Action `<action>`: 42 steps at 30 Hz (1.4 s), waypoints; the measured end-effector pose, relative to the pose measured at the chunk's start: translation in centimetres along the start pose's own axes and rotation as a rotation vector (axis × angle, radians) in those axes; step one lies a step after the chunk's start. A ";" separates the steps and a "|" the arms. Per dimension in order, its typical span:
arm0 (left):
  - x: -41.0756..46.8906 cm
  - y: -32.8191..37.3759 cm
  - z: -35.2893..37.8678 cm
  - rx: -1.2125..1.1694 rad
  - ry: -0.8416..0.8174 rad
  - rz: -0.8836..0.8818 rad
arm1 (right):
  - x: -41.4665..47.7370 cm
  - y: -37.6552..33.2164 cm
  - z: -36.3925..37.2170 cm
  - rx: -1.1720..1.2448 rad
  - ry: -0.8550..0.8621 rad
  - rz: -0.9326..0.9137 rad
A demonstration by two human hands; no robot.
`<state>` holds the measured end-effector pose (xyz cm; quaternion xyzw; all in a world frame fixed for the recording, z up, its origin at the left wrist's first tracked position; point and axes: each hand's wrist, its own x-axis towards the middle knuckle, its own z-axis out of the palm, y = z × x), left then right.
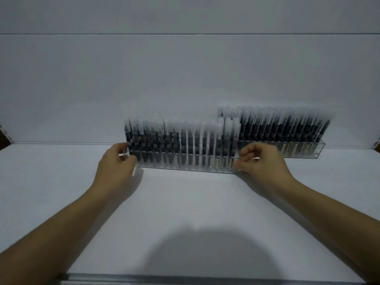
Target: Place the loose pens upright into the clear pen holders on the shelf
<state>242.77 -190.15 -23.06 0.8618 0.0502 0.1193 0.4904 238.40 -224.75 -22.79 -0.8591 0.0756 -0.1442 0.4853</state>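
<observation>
Plain white shelf [185, 202], white back wall [185, 79]. Two long clear acrylic pen holders: rear holder [308, 150] along shelf's back edge, right side; front holder [185, 167] just ahead, mid-shelf. Both packed with upright black pens [191, 145], frosted caps; too blurred to count. Grip: left hand [115, 163] curled on front holder's left end, right hand [261, 161] pinching right end. No loose pens seen; filling looks done. Next: probably slide holder back level, without tipping.
</observation>
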 end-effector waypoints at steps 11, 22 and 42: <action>2.0 -0.2 -1.5 -0.109 0.104 -0.149 | 2.5 -1.5 4.7 -0.111 0.032 -0.181; 2.8 0.2 0.5 -0.105 0.158 -0.142 | 4.4 -1.1 6.3 -0.141 0.098 -0.226; -2.1 5.2 8.3 0.485 -0.341 0.358 | 4.3 0.3 4.4 -0.607 0.145 -0.473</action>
